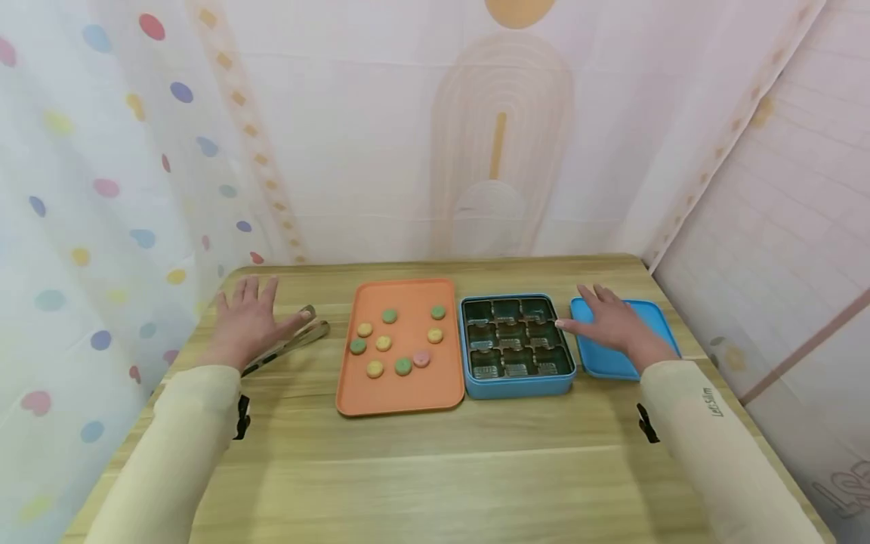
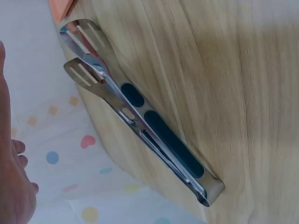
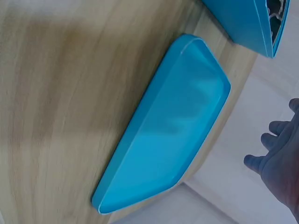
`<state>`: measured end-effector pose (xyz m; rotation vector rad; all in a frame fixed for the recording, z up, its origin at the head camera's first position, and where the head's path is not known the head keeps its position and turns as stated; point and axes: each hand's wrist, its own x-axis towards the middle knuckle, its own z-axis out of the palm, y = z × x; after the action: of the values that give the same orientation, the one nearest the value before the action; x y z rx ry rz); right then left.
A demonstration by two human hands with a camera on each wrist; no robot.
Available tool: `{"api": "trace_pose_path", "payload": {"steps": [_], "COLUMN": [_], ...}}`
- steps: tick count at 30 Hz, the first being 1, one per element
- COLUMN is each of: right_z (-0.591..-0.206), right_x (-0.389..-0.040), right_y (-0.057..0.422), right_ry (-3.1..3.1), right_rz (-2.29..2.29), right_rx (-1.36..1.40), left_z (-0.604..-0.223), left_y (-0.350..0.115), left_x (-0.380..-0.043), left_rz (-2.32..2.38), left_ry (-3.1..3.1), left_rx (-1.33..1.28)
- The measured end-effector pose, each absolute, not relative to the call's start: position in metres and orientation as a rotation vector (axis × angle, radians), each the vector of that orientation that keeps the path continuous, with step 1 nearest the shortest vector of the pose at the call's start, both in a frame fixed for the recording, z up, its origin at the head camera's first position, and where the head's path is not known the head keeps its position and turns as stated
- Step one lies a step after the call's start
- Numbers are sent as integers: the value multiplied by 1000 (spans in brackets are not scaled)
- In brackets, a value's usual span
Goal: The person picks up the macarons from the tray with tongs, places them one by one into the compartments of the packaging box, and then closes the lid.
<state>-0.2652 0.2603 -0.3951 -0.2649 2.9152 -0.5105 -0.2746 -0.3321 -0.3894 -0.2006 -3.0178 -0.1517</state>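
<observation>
Head view bright and even, light seemingly from overhead, cream sleeves (image 1: pixel 170 453) stretched toward the lower corners; wrist views dimmer, soft shadow crossing the blue lid (image 3: pixel 163 126) mid-frame.

Wood-grain tabletop (image 1: pixel 435 491) fills lower ctr. of head view, far corners rounded. Behind it: pale pink/wht. fabric backdrop (image 1: pixel 367 151) w/ concentric arch print (image 1: pixel 503 64) upper ctr.-rt. & part of an orange circle (image 1: pixel 519 9) at top edge. Lt. side: wht. drape (image 1: pixel 61 249) w/ multicolored spots (image 1: pixel 100 341). Rt. side: pinkish faint-lined panel (image 1: pixel 782 227), brown stripe (image 1: pixel 806 349), partial lettering (image 1: pixel 843 487) lower rt. Light's soft, approx. even.
</observation>
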Motion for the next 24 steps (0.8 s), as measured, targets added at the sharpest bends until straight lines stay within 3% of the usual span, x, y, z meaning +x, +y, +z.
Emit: {"api": "trace_pose_path", "payload": {"steps": [24], "right_z": [-428], "right_x": [-246], "right_y": [247], "right_ry": [2771], "right_rz": [-785], "right_rx": [-374], "left_z": [-389], "left_y": [-346], "left_x": [-259], "left_rz": [-93], "left_ry": [-3007], "left_rx": [-351]}}
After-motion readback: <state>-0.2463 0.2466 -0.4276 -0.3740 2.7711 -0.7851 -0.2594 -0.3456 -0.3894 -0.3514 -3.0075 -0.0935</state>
